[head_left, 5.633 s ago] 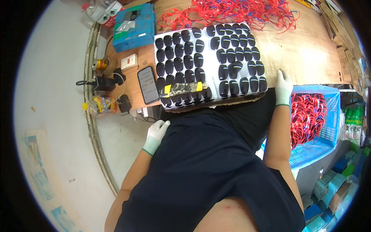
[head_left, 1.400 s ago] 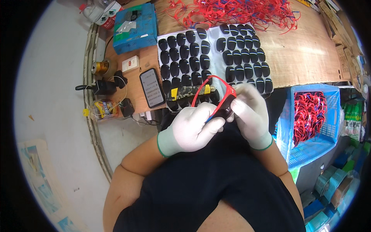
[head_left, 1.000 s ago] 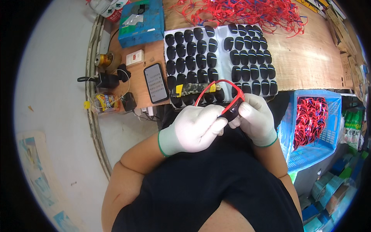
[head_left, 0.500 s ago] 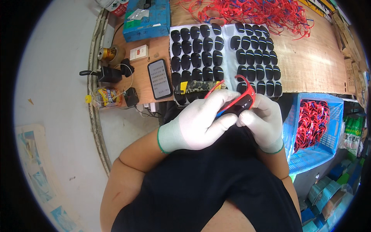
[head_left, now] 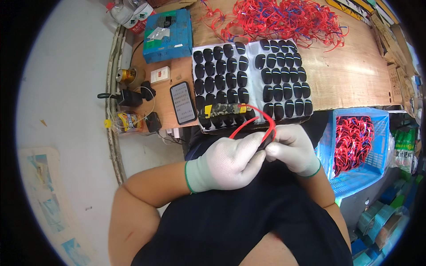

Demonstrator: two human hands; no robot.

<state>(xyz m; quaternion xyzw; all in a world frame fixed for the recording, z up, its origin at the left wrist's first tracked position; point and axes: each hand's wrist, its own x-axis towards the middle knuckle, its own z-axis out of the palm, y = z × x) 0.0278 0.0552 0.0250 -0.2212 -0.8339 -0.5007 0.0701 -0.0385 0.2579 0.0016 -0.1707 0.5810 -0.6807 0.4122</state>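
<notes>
Both hands wear white gloves with green-edged cuffs. Between them is a pair of red sunglasses (head_left: 270, 119), its temple arms pointing up and away to the left. My left hand (head_left: 233, 162) is closed round one side of the frame. My right hand (head_left: 293, 148) pinches the other side, with a dark lens partly showing between the fingers. Just beyond lies a white sheet (head_left: 253, 84) bearing rows of dark lenses (head_left: 220, 67). A camouflage-patterned strip with yellow ends (head_left: 226, 110) rests across its near left rows.
A heap of red frames (head_left: 288, 20) covers the far table. At right stands a blue crate (head_left: 366, 175) filled with red glasses. Left on the table are a phone (head_left: 183, 103), a blue box (head_left: 167, 37), a small white box (head_left: 160, 74), a can (head_left: 126, 75) and chargers (head_left: 128, 97).
The sunglasses have come lower and turned, so their lens front shows less and the temple arms point up-left. Both hands have moved slightly toward my body. The view has shifted a little.
</notes>
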